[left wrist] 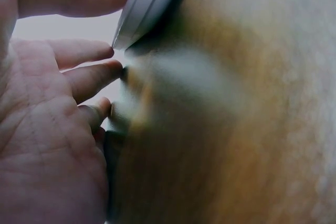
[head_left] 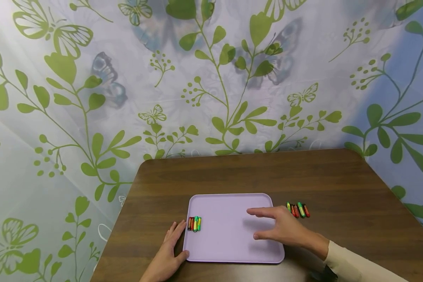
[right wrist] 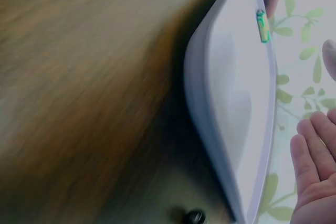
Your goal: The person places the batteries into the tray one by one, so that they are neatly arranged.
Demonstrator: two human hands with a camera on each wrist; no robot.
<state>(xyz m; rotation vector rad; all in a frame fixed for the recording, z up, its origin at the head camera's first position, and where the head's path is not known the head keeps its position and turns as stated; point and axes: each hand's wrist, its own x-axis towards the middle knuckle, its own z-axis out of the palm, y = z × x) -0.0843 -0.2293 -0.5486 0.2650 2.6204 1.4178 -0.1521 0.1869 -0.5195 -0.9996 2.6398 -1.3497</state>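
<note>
A shallow lilac tray [head_left: 229, 239] lies flat on the table. Several red and green batteries [head_left: 194, 224] stand in a tight row, side by side, against its left edge. My left hand [head_left: 166, 252] is at that edge with fingers extended; in the left wrist view its thumb and fingertips meet the tray rim [left wrist: 149, 9]. Above the tray's right part hovers my right hand [head_left: 285, 228], thumb and fingers spread apart, holding nothing. Just beyond it, on the table right of the tray, lie several more red and green batteries [head_left: 297, 210].
The brown wooden table [head_left: 232, 172] has rounded far corners. Behind it hangs a pale cloth [head_left: 183, 98] printed with green leaves and butterflies. In the right wrist view, a small dark round end [right wrist: 195, 216] shows beside the tray, too blurred to identify.
</note>
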